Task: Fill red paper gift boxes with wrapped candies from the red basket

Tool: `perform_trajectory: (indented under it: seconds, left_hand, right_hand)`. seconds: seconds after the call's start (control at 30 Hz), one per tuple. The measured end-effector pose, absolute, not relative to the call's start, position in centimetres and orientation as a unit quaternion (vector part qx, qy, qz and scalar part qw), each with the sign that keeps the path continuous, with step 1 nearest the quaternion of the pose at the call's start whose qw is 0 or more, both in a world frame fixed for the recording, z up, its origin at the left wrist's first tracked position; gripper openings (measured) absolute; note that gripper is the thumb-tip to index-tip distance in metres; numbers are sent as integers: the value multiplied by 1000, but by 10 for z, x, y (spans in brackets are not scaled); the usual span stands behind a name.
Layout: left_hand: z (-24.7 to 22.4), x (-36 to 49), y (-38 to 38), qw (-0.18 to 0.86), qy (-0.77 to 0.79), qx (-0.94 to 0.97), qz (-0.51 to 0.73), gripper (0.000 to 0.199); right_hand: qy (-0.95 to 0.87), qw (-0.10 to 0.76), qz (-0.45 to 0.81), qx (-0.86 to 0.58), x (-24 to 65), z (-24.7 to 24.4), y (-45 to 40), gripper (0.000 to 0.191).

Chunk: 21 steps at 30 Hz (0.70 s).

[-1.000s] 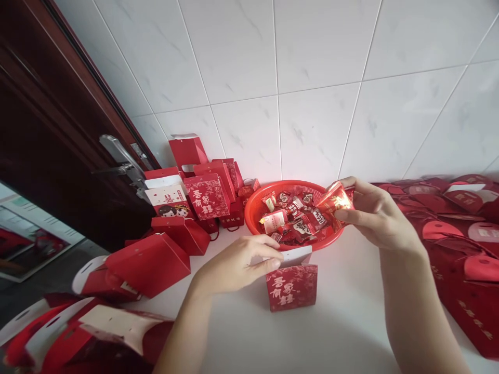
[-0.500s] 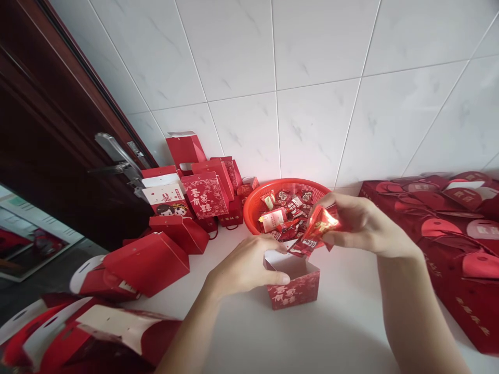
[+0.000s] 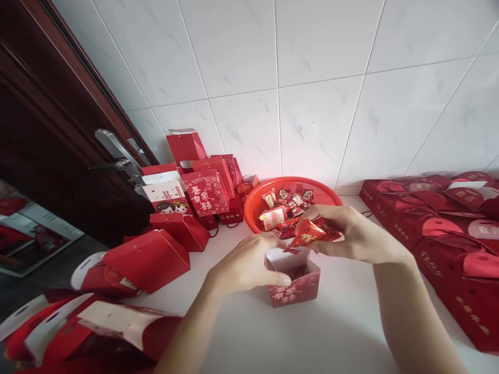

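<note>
My left hand (image 3: 247,265) grips the left side of a small open red paper box (image 3: 298,291), its thumb over the front rim and its fingers behind. The box stands upright on the white table. Just above the opening, my right hand (image 3: 354,236) pinches a shiny red candy packet (image 3: 309,234) with gold lettering. Part of that packet is hidden by the fingers. Something dark red shows inside the box, too shaded to make out. Right behind my hands sits a red plastic basket (image 3: 252,210) with wrapped candies (image 3: 298,200) in it.
Several red paper boxes (image 3: 156,262) stand along the left, some stacked against the tiled wall (image 3: 315,119). Rows of closed dark red gift boxes (image 3: 436,265) fill the right side. A dark wooden door (image 3: 50,119) with a metal handle (image 3: 115,150) is at far left.
My right hand has moved left and slightly down, bringing the packet over the box. A darker packet that hung at the opening no longer shows there. My left hand stays on the box.
</note>
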<state>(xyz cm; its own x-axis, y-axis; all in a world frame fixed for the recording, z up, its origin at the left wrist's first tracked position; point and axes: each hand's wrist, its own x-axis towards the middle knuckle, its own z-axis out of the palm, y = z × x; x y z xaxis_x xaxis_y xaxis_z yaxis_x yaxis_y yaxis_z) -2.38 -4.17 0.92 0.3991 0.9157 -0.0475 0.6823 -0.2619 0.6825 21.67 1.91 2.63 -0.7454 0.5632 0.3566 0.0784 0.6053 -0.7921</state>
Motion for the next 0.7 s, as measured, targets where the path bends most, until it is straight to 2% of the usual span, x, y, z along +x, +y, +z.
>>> perform_trajectory:
  seconds: [0.1,0.2,0.43,0.6,0.7]
  left_hand:
    - [12,-23,-42,317,513,778,175,48]
    - [14,-21,-43,318,500,786,174,45]
    - [16,-17,-46,308,492,791,195,54]
    - [17,-17,-46,306,509,785,174,38]
    - [16,-19,-45,313,500,789,171,40]
  right_hand:
    - [-877,249,367,-184,213,23,17,24]
    - [-899,202,342,-185,209,20,16,26]
    - [-882,249,352,-190,206,25,10,15]
    - [-898,176,363,-178,192,16,11,16]
    - [-904,143,350,-200,188,13,13,17]
